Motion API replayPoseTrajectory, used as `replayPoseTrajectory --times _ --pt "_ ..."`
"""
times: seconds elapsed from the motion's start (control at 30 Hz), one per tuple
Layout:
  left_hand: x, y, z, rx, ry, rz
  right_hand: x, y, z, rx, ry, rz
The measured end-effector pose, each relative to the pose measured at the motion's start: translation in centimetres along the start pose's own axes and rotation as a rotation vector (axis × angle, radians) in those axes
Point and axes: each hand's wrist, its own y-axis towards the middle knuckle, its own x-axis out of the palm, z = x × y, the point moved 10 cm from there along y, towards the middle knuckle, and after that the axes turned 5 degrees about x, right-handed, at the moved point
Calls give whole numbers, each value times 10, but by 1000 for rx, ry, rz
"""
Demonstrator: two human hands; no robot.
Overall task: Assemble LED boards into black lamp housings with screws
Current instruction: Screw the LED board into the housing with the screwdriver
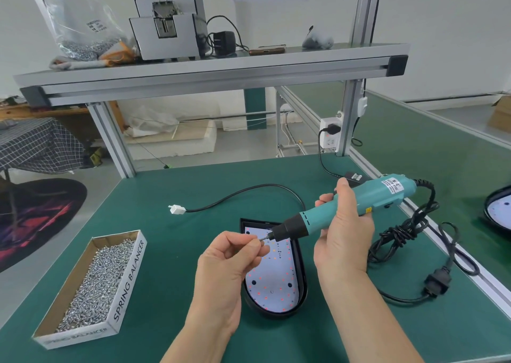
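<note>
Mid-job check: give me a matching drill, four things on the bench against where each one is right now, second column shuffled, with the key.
Things
1. electric screwdriver
2. screw
3. white connector
4. LED board

Places
A. lying in the black housing
B. gripped by the right hand
C. on the green mat, at the end of a black cable
D. pinched by the left hand at the screwdriver's bit

Pairs: 1-B, 2-D, 3-C, 4-A
</note>
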Motion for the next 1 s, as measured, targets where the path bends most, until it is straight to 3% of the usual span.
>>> replayPoseTrajectory --times 0.1,0.33,0.53,1.0 --pt "2 -2 -5 -50 -71 -11 1 1 0 0 -11 -13" --pt "6 -6 19 263 272 6 -2 2 -1 -1 -12 15" --pt "9 -13 25 371 308 -10 -4 3 3 36 4 18" --pt "10 -11 22 313 140 -37 -2 6 -7 2 41 -1"
